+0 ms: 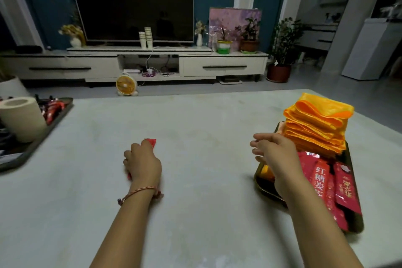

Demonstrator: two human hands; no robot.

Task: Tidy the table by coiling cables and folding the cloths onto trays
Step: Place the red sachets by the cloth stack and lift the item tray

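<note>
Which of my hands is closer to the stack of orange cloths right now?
Right. The right hand, fingers straight, is just beside the stack of orange cloths, at its left edge. The left hand is well away, mid-table, gripping a red packet.

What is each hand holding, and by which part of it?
The left hand holds a red packet, its grip round the middle, with both ends showing. The right hand holds nothing, open beside the stack of orange cloths.
</note>
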